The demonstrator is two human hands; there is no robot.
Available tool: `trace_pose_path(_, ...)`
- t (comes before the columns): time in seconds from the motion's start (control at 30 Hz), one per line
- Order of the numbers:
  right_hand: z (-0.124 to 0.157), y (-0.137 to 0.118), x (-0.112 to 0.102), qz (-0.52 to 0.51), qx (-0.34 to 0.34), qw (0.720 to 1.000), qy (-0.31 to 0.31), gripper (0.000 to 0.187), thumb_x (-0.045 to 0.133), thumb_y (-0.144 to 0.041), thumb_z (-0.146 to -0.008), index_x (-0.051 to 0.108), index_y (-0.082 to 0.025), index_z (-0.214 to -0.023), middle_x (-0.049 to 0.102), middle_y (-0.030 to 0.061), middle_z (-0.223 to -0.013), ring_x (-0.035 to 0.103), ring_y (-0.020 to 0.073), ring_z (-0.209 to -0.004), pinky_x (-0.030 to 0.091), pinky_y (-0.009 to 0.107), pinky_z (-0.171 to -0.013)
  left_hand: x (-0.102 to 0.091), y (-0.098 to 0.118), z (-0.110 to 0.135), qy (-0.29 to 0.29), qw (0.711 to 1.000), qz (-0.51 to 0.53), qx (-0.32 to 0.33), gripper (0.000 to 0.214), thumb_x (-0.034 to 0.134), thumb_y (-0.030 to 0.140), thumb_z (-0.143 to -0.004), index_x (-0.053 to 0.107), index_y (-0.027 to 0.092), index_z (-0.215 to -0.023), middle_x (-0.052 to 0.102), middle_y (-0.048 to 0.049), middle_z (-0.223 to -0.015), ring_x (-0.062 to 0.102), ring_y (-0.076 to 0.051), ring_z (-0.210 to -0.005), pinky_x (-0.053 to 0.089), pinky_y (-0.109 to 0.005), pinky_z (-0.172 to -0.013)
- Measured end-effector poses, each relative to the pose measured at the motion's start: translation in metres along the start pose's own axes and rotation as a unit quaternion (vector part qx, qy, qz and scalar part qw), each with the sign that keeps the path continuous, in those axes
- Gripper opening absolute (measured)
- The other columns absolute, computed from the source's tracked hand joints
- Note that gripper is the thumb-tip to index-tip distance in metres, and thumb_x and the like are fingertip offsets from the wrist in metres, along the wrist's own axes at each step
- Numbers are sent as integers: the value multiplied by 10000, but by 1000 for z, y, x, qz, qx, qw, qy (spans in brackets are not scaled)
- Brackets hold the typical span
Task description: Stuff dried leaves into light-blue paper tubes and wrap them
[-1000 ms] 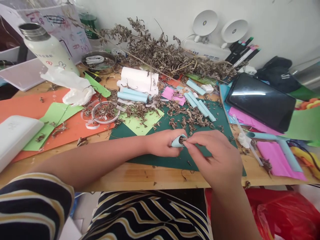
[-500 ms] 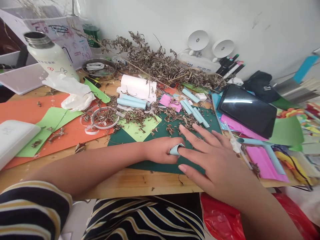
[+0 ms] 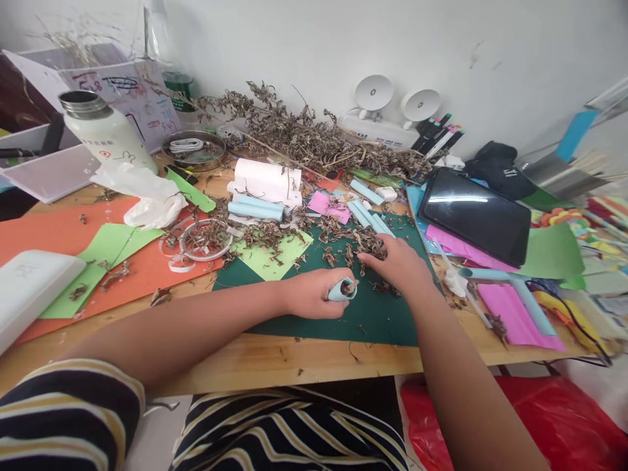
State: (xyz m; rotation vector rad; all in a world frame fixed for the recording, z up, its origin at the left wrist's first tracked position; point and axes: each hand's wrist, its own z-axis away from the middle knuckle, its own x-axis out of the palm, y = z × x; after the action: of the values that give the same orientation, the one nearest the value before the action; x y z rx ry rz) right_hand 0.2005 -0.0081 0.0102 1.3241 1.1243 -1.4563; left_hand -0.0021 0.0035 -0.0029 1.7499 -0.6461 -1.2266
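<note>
Wrapped in my left hand point(image 3: 314, 293) is a light blue paper tube point(image 3: 338, 292), its open end facing up and right, with bits of dried leaf showing inside. My right hand point(image 3: 400, 265) is down at a small heap of dried leaves point(image 3: 367, 245), thumb and fingers curled round some of them; the fingertips are partly hidden. Both hands are over a dark green cutting mat point(image 3: 304, 327). Just beyond the right hand lie more blue paper tubes point(image 3: 362, 214). A light green paper sheet point(image 3: 275, 258) strewn with leaf crumbs lies to the left.
Dried branches point(image 3: 294, 131) stretch along the wall. A tape roll point(image 3: 206, 252), a white bottle point(image 3: 105, 131), crumpled tissue point(image 3: 152, 203) and orange paper point(image 3: 53, 229) are on the left. To the right are a black tablet point(image 3: 475, 216), pink paper point(image 3: 510, 314) and markers point(image 3: 436, 137).
My right hand has moved from the tube's opening up to the dried leaves, its spread fingers now curled. The left hand still grips the tube, whose opening now shows leaf bits.
</note>
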Motion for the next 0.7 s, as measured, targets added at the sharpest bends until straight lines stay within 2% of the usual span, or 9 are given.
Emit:
trace_pose_path(0.1, -2, -10, 2, 22, -11, 1000, -14, 533, 450, -552, -696, 464, -224, -1116, 548, 113, -1087, 532, 288, -925, 410, 358, -623, 0, 0, 0, 1, 1000, 1, -6, 124, 445, 166, -661, 357, 183, -747, 473, 40, -627, 417, -71, -542, 344, -176, -520)
trace_pose_path(0.2, -6, -11, 3, 11, -18, 1000, -17, 317, 451, -404, -736, 543, -213, -973, 610, 84, -965, 558, 240, -841, 386, 308, -578, 0, 1, 0, 0, 1000, -8, -14, 136, 447, 166, -645, 362, 184, -750, 486, 34, -637, 428, -77, -550, 346, -178, -521)
trace_pose_path(0.3, -9, -8, 5, -1, -23, 1000, -6, 196, 445, -299, -733, 584, -215, -843, 633, 67, -857, 564, 216, -764, 357, 286, -544, 0, 1, 0, -2, 1000, -16, -18, 134, 447, 180, -649, 362, 184, -752, 497, 29, -647, 439, -83, -558, 347, -180, -521)
trace_pose_path(0.43, -9, -7, 1, -36, -27, 998, 36, 143, 462, -229, -708, 601, -215, -740, 630, 45, -767, 556, 189, -714, 359, 275, -560, -1, 1, 0, -9, 999, -18, -25, 131, 444, 182, -658, 358, 185, -757, 493, 30, -649, 432, -80, -556, 343, -176, -516)
trace_pose_path(0.53, 1, -8, -6, -86, -22, 993, 75, 164, 464, -285, -734, 599, -207, -782, 624, 32, -743, 555, 164, -684, 398, 268, -578, -1, 1, 0, -12, 1000, -11, -27, 136, 447, 172, -658, 357, 185, -759, 491, 34, -650, 426, -76, -557, 344, -173, -520)
trace_pose_path(0.6, 14, -12, -11, -188, -25, 976, 111, 185, 477, -327, -737, 592, -197, -799, 616, 20, -708, 551, 142, -631, 425, 256, -561, -1, 0, 0, -8, 1000, 1, -24, 135, 445, 159, -654, 357, 184, -754, 487, 37, -647, 427, -73, -559, 347, -171, -526)
trace_pose_path(0.63, 22, -15, -13, -262, -33, 956, 129, 176, 495, -331, -729, 589, -196, -792, 612, 12, -691, 547, 132, -606, 434, 250, -547, -1, 0, -1, -5, 1000, 7, -20, 136, 445, 150, -650, 356, 183, -746, 487, 38, -646, 430, -72, -561, 350, -170, -530)
trace_pose_path(0.7, 39, -25, -16, -414, -65, 895, 153, 121, 546, -305, -701, 587, -204, -753, 606, -4, -676, 545, 120, -579, 445, 241, -523, 0, -2, -1, 3, 1000, 20, -11, 137, 447, 135, -638, 356, 178, -730, 485, 39, -644, 438, -70, -566, 358, -169, -540)
